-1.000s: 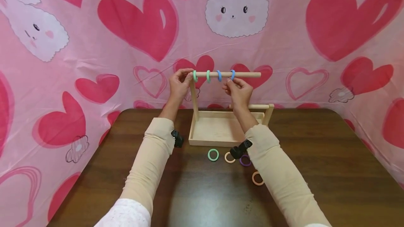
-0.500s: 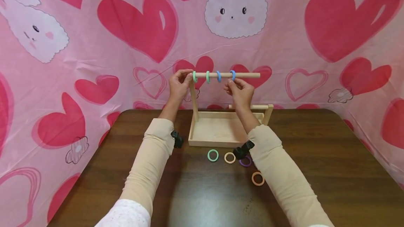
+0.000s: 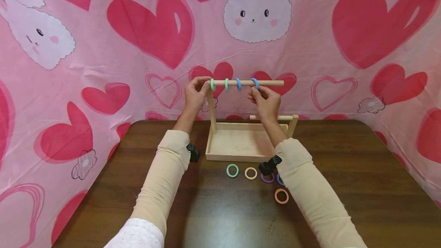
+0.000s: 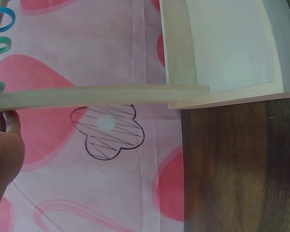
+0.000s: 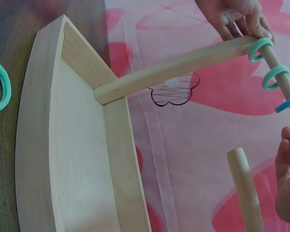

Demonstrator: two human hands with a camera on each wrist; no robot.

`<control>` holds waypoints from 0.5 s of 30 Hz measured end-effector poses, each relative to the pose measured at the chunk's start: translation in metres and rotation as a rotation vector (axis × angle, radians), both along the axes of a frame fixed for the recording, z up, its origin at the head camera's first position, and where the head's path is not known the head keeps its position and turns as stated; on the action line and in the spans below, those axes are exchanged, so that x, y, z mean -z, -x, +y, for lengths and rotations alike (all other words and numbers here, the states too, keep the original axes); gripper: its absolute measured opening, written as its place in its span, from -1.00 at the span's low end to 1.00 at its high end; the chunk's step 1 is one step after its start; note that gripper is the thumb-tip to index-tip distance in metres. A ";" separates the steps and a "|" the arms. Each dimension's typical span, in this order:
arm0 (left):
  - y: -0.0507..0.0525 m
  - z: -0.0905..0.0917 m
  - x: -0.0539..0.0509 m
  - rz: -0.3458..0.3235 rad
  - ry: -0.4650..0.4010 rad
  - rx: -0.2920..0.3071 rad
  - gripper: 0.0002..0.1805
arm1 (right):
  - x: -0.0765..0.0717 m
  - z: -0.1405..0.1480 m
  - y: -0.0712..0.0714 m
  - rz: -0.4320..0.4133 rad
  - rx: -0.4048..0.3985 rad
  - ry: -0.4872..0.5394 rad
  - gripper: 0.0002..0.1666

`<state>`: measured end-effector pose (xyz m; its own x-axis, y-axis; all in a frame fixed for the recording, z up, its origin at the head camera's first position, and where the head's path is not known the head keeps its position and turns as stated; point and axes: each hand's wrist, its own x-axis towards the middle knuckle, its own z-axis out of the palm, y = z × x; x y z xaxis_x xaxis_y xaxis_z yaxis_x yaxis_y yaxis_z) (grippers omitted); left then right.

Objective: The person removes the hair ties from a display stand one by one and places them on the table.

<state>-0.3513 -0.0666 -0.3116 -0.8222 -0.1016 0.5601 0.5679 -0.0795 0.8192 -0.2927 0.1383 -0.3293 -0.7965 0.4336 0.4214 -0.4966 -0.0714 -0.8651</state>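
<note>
A wooden stand has a shallow tray, a tall post and a horizontal rod at its top. Two green rings and two blue rings hang on the rod. My left hand holds the post's top, beside the outermost green ring. With thumb and fingers, my right hand pinches the rightmost blue ring, which sits tilted around the rod. Just left of it hang the other blue ring and the inner green ring. The right wrist view leaves the pinched ring out.
A shorter rod stands lower at the tray's right. In front lie a green ring, a cream ring, a purple ring and an orange ring. My right sleeve partly covers another blue ring. Patterned cloth hangs behind the table.
My right hand has shifted slightly right, and the blue ring in its fingers has tilted. The right forearm moved right, uncovering part of a blue ring on the table. My left hand stays put.
</note>
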 end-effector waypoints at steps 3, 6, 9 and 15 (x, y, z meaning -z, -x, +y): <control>0.000 0.000 0.000 -0.004 0.006 -0.004 -0.80 | 0.001 0.003 0.000 0.001 0.003 -0.010 -0.69; -0.001 0.001 -0.001 -0.011 0.014 -0.008 -0.79 | 0.002 0.005 0.000 0.003 0.002 -0.020 -0.68; -0.001 0.001 -0.002 -0.018 0.018 -0.010 -0.79 | 0.002 0.008 -0.001 0.014 0.005 -0.027 -0.69; -0.002 0.001 -0.001 -0.014 0.004 0.000 -0.80 | 0.002 0.012 -0.001 0.027 0.004 -0.021 -0.69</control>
<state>-0.3494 -0.0659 -0.3101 -0.8297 -0.0995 0.5492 0.5567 -0.0766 0.8272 -0.2913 0.1505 -0.3318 -0.7830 0.4273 0.4520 -0.5201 -0.0513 -0.8525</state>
